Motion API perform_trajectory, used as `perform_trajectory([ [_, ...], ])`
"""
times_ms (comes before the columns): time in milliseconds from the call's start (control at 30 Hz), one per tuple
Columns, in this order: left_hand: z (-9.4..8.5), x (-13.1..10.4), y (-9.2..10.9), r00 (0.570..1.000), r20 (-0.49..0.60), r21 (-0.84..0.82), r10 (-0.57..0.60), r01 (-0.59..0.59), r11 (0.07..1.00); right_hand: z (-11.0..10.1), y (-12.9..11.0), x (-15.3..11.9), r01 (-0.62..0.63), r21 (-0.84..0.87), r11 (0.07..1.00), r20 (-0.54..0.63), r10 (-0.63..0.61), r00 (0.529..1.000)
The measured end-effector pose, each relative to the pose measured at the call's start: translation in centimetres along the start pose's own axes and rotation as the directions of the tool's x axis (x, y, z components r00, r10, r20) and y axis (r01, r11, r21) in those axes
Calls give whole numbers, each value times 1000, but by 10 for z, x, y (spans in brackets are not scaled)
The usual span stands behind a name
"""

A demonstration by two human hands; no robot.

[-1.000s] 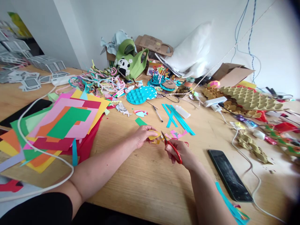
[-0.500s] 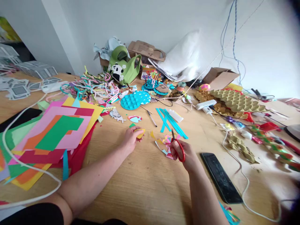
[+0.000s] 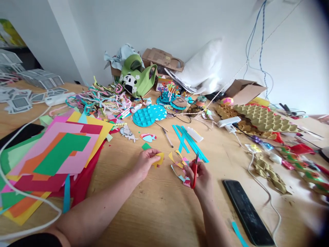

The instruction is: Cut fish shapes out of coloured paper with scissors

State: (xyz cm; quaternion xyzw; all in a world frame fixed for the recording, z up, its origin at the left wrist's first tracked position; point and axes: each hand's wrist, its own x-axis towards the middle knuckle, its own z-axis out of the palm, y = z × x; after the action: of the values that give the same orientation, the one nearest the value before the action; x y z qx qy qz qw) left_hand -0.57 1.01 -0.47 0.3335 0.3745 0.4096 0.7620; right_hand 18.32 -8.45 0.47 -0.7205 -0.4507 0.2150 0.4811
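The left hand (image 3: 148, 163) pinches a small yellow paper piece (image 3: 159, 160) between thumb and fingers, held up off the table (image 3: 154, 212). The right hand (image 3: 204, 178) is closed around the red-handled scissors (image 3: 194, 175), their tips pointing away from the paper; whether the blades are parted is too small to tell. Scraps (image 3: 171, 157) lie between the hands, with blue strips (image 3: 194, 142) beyond. Cutting seems the step in hand; another snip would call for bringing blades and yellow edge together.
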Motion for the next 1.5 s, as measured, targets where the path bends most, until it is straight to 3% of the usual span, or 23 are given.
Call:
perform_trajectory([
  [100,1,-2,1,1000,10,-15,-14,14,1000,8,0,-7,150,-98,984,60,-144,988],
  [233,0,-1,1,1000,-2,-35,-8,8,999,9,-4,-13,408,-351,842,353,-285,891],
  [333,-2,2,1,998,-57,-51,21,-24,998,6,-9,-18,554,-471,686,553,-260,792],
  [400,-4,4,1,994,-93,-63,50,-56,996,4,-12,-21,591,-527,611,615,-206,761],
  [533,-6,7,0,983,-151,-86,104,-118,989,8,-15,-29,593,-631,500,636,-103,765],
  [700,-5,9,1,979,-189,-162,74,-105,981,18,-25,-38,562,-692,453,613,-43,789],
  [800,-5,9,3,982,-182,-228,43,-84,970,15,-35,-40,527,-689,498,616,19,788],
  [900,-4,8,3,986,-164,-254,14,-56,966,11,-42,-34,445,-573,688,623,14,782],
  [967,-3,7,2,988,-156,-257,4,-45,965,14,-42,-26,280,-413,867,569,5,822],
  [1033,-2,6,1,990,-140,-263,6,-43,964,23,-41,-14,33,-192,981,486,65,871],
  [1100,-1,5,0,993,-117,-275,15,-46,960,37,-39,-3,-127,30,991,446,100,889],
  [1200,0,4,-1,993,-106,-280,46,-74,957,59,-40,10,-210,173,962,442,114,890],
  [1367,-1,6,0,988,-130,-274,82,-115,955,76,-44,26,-174,215,961,380,82,921],
  [1500,-4,9,1,937,-338,-239,94,-182,954,82,-44,52,-89,88,992,355,53,933],
])
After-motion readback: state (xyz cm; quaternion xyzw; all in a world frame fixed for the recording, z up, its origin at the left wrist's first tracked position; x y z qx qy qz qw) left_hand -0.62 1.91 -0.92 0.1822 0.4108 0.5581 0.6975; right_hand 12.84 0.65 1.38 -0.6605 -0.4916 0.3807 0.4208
